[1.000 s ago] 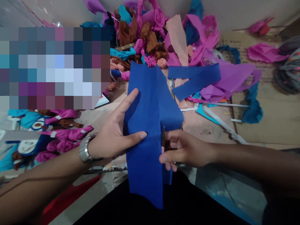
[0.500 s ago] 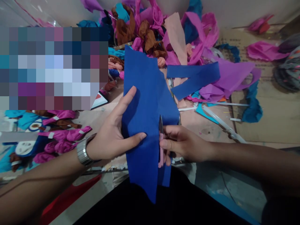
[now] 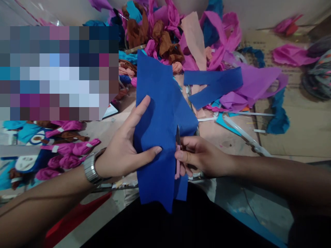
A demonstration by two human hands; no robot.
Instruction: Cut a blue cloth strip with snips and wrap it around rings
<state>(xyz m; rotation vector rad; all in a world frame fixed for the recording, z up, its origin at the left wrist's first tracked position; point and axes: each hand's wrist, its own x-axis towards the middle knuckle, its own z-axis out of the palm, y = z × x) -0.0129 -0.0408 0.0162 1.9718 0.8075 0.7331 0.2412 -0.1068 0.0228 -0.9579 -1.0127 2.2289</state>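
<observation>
Snipping upward through the blue sheet (image 3: 157, 113), holding it upright over the lap (image 3: 193, 227), in front of the scrap pile (image 3: 168, 38); pinching its left edge with the left hand (image 3: 121, 155), thumb across the front, forefinger stretched up; gripping pink scissors (image 3: 177, 151) in the curled right hand (image 3: 200, 156), blade pointing up; probably worth pulling the sheet taut, feeding straight into the blades
</observation>
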